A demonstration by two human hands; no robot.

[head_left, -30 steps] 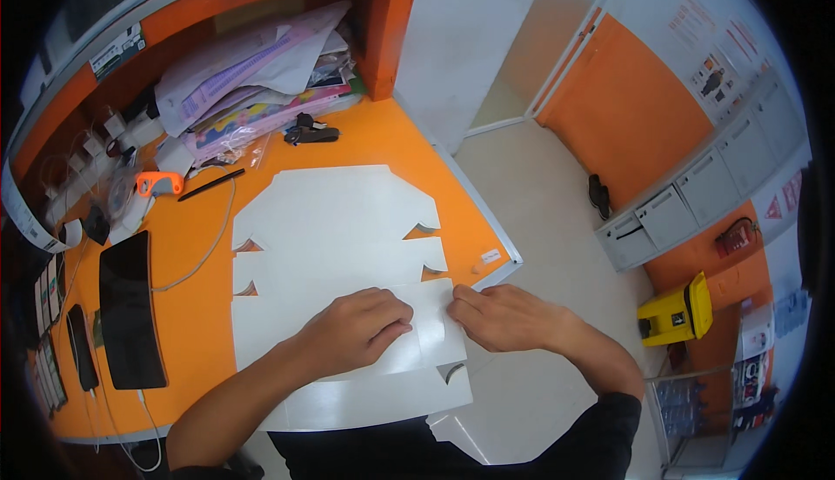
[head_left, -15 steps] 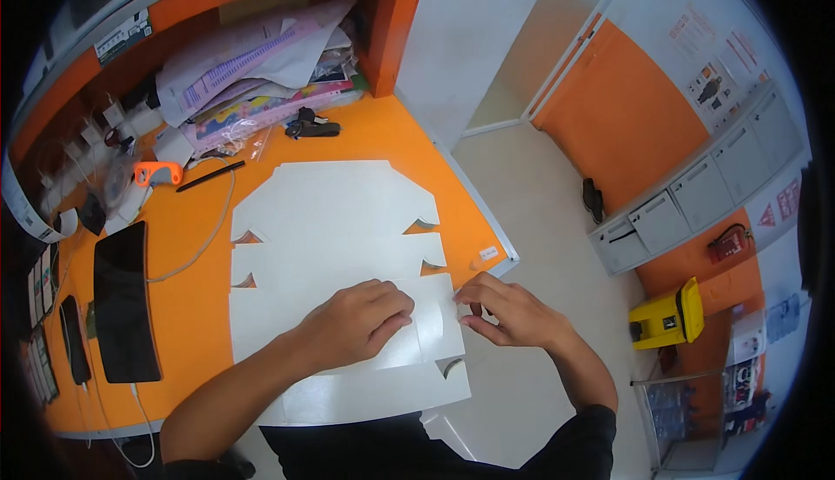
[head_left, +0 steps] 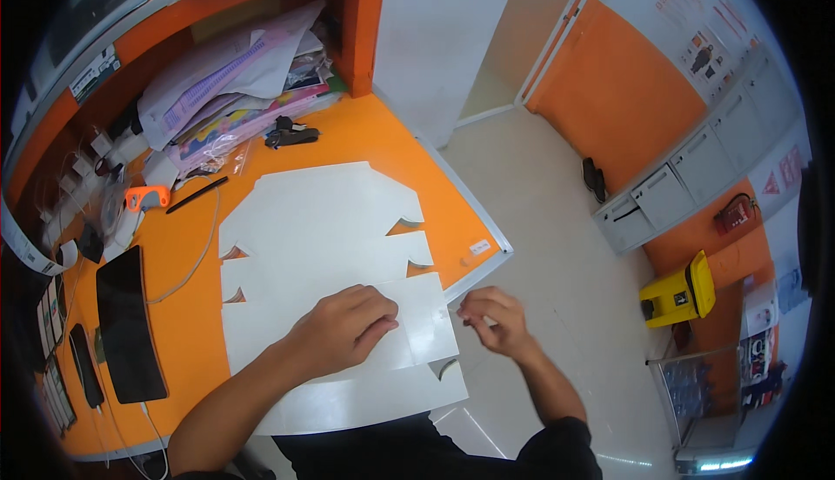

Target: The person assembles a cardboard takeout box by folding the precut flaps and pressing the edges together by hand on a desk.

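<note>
A flat white cardboard sheet [head_left: 322, 210], die-cut with notches along both sides, lies on the orange desk with its near part next to my body. My left hand [head_left: 348, 328] rests on its middle near part, fingers curled together with thumb against them; whether anything is between them is hidden. Just beyond the sheet's right edge hovers my right hand [head_left: 497, 319], thumb and fingertips drawn together in a pinch. What they hold, if anything, is too small to make out.
Left on the desk [head_left: 187, 332] lie a black tablet [head_left: 130, 323], a phone [head_left: 85, 365], cables, a black pen [head_left: 197, 195] and an orange-grey handheld device [head_left: 148, 198]. Papers and bags [head_left: 230, 89] fill the shelf. A yellow bin [head_left: 678, 293] stands right, by grey lockers [head_left: 696, 163].
The right hand's fingers have drawn closer together, and its forearm is now steeper. The left hand stays on the sheet. The whole view has shifted slightly.
</note>
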